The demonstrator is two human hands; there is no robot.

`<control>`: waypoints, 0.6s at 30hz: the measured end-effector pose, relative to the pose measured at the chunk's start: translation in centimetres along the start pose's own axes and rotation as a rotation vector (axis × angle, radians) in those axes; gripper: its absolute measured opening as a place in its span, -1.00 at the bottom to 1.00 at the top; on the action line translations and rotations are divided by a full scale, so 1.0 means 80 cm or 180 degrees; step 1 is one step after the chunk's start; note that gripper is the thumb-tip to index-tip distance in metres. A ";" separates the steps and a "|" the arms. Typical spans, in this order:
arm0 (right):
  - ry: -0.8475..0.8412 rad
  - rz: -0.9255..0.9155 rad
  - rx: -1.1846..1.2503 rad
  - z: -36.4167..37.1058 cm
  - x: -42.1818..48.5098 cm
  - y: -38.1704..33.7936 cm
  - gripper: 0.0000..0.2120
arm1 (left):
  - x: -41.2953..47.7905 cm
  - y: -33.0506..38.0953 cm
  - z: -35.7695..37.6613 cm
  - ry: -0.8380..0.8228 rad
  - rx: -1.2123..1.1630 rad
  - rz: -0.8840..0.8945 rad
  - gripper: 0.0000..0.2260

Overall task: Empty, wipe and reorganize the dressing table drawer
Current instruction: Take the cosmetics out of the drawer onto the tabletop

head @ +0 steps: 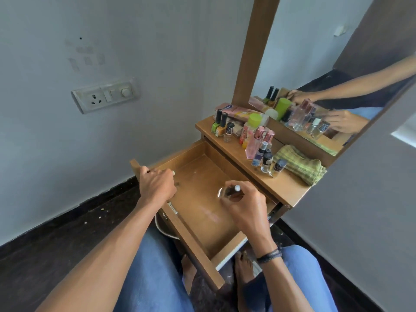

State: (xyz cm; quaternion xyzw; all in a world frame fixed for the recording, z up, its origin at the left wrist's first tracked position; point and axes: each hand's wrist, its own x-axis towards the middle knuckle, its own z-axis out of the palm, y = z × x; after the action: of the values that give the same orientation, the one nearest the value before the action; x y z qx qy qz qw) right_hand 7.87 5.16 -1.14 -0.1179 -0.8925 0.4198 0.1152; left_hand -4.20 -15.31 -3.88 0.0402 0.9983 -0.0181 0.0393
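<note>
Now L hand grips 1 drawer, R hand 1 bottle.

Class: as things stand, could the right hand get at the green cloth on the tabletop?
Probably yes: nothing stands between the right hand and the cloth, though it holds a small bottle.

Smooth wooden drawer, ribbed cloth

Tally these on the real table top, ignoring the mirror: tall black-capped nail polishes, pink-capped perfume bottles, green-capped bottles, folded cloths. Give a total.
Tall black-capped nail polishes: 2
Pink-capped perfume bottles: 2
Green-capped bottles: 1
Folded cloths: 1
Total: 6
</note>
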 end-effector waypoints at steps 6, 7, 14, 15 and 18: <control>0.0798 0.0208 -0.0098 -0.102 0.000 0.010 -0.79 | 0.003 -0.002 0.002 0.0204 -0.0547 -0.0058 -0.87; 0.0927 0.0318 -0.0178 -0.115 0.001 0.016 -0.80 | 0.002 0.000 -0.001 0.0239 -0.0593 -0.0066 -0.83; 0.1183 0.0652 -0.0170 -0.129 0.017 0.052 -0.73 | -0.021 0.028 -0.035 0.0280 -0.1245 0.0176 -0.84; 0.1199 0.0647 -0.0142 -0.126 0.021 0.056 -0.69 | -0.023 0.039 -0.042 0.0248 -0.1415 0.0267 -0.85; 0.1254 0.0559 -0.0027 -0.113 0.030 0.066 -0.56 | -0.038 0.083 -0.072 0.0228 -0.1821 0.0567 -0.87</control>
State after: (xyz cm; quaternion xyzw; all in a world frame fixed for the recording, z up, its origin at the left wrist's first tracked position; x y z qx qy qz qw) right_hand 8.94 15.71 0.60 -0.2755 -0.8408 0.3933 0.2499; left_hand -1.08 -8.74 1.92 0.1156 0.9561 0.2688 0.0152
